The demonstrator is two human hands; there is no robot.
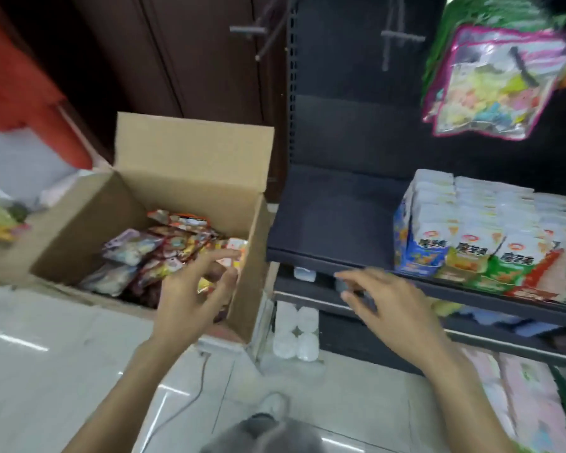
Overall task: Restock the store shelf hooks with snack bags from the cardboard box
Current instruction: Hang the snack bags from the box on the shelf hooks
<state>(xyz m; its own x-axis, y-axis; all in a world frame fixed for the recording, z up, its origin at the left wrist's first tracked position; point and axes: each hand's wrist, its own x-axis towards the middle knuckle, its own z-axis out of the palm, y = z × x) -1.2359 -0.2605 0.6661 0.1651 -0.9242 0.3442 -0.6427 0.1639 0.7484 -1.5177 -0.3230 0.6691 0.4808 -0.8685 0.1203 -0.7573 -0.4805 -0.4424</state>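
An open cardboard box (190,158) stands on the floor at the left, holding several colourful snack bags (151,253). My left hand (193,289) hovers over the box's near right corner, fingers spread, holding nothing. My right hand (383,299) is in front of the dark shelf's edge (324,256), fingers apart and empty. Two bare shelf hooks (247,29) (402,37) stick out of the dark back panel above. At the upper right, pink-edged snack bags (490,86) hang on another hook.
Stacked packets (464,237) fill the right part of the shelf; its left part is bare. White rolls (296,335) sit under the shelf by the floor. Pink packs (520,397) lie at the lower right. A red cloth (17,76) hangs at the left.
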